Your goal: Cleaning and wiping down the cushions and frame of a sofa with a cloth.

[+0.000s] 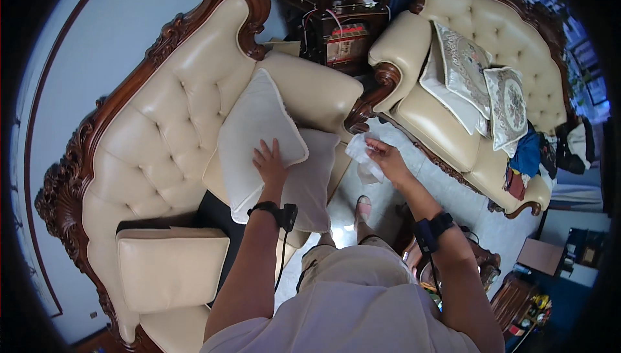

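My left hand (270,164) lies with its fingers spread on a white throw pillow (252,120) that leans against the arm of a cream tufted sofa (169,117). Under and beside it is a second pale pillow (309,188). Out to the right, over the floor, my right hand (387,159) pinches a crumpled white tissue (359,152), which hangs down from the fingers. One cream seat cushion (169,269) stands tilted on the sofa, and a dark gap shows next to it.
A second cream sofa (446,117) stands at the right, with patterned pillows (464,68) and a heap of clothes (527,152). Between the sofas is a dark wooden cabinet (343,36) bearing a red box (347,46). Carved wooden furniture (514,301) stands at the lower right.
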Available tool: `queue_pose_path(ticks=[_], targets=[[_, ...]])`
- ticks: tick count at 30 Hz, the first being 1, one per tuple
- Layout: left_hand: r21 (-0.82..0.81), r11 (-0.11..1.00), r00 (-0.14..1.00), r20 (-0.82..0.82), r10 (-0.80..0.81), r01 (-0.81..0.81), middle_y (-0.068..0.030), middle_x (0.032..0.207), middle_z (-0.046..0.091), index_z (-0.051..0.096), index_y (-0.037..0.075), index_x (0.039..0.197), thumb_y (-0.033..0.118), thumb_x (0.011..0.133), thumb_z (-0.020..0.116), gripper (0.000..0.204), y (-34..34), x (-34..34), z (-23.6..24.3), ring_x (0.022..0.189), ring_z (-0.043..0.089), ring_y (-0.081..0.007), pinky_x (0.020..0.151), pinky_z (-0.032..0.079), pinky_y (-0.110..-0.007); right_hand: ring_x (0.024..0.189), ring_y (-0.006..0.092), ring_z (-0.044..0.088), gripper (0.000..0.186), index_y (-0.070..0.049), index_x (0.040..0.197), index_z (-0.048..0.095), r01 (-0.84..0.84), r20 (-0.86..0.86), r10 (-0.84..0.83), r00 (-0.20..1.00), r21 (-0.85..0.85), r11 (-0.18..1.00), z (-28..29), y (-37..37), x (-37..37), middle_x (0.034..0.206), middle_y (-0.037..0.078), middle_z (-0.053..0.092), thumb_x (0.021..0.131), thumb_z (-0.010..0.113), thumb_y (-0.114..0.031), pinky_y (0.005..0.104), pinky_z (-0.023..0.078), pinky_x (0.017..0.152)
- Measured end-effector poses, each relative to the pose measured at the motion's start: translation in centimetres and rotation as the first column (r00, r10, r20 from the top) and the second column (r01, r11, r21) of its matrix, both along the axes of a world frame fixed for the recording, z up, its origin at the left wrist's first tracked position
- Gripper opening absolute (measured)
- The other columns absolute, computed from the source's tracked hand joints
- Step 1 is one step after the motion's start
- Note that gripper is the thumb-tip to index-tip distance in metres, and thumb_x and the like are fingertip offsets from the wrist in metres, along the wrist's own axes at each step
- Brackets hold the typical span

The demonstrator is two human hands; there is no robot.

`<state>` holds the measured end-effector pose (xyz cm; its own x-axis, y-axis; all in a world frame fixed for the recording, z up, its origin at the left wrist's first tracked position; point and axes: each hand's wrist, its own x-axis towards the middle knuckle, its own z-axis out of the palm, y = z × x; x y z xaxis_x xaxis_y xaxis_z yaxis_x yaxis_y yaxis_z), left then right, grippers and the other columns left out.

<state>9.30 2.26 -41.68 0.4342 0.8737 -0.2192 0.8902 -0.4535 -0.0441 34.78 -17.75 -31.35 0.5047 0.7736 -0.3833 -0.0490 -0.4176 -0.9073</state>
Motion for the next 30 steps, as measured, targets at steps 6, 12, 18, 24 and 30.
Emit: queue_pose_path(ticks=[6,12,18,24,30], targets=[[0.154,0.988,0.987,0.159,-0.036,0.011,-0.0095,0.154,0.025,0.032,0.029,0.146,0.025,0.087,0.062,0.066,4.0,-3.2,-2.5,0.136,0.028,-0.0421,0.105,0.030,-0.058,0.099,0.0146,0.059,0.039,-0.002,0.124,0.059,0.024,0.001,-0.024,1.000,0.021,1.000,0.5,0.0,-1.0,0.112,0.008,0.065,0.088,0.065,-0.013,0.0271,0.045,0.088],[-0.122,0.942,0.558,0.778,0.287,-0.314,-0.0174,0.113,0.064,0.059,0.000,0.117,0.020,0.093,0.051,0.032,12.0,-3.4,2.3,0.100,0.063,-0.0302,0.092,0.044,-0.037,0.099,0.0138,0.058,0.036,-0.003,0.123,0.060,0.089,-0.022,-0.088,0.996,0.079,0.993,-0.1,0.5,0.2,0.113,0.007,0.064,0.088,0.064,-0.009,0.0256,0.044,0.088],[-0.290,0.951,-0.037,0.957,0.288,-0.107,-0.0099,0.098,0.063,0.057,-0.001,0.108,0.020,0.097,0.049,0.025,17.8,-5.8,13.5,0.085,0.057,-0.0198,0.080,0.046,-0.032,0.103,0.0138,0.058,0.036,-0.003,0.123,0.059,0.080,0.008,-0.085,0.996,0.255,0.964,2.9,5.0,-0.8,0.115,0.006,0.064,0.088,0.063,-0.008,0.0262,0.043,0.091],[-0.429,0.883,-0.384,0.795,0.469,0.192,-0.0098,0.113,0.060,0.049,0.004,0.123,0.018,0.100,0.044,0.027,14.7,-3.7,23.5,0.101,0.059,-0.0220,0.088,0.049,-0.038,0.106,0.0161,0.058,0.038,-0.007,0.126,0.057,-0.145,0.420,-0.103,0.902,0.519,0.843,9.4,11.1,-3.1,0.116,0.011,0.061,0.088,0.062,-0.006,0.0266,0.042,0.093],[-0.422,0.848,-0.410,0.745,0.526,0.321,-0.0118,0.119,0.058,0.048,0.006,0.124,0.022,0.100,0.046,0.029,10.9,1.0,29.1,0.105,0.060,-0.0247,0.090,0.051,-0.040,0.097,0.0290,0.062,0.049,-0.020,0.132,0.053,-0.377,0.653,-0.146,0.744,0.590,0.714,20.5,15.2,-9.8,0.119,0.015,0.053,0.086,0.059,-0.004,0.0355,0.052,0.080]])
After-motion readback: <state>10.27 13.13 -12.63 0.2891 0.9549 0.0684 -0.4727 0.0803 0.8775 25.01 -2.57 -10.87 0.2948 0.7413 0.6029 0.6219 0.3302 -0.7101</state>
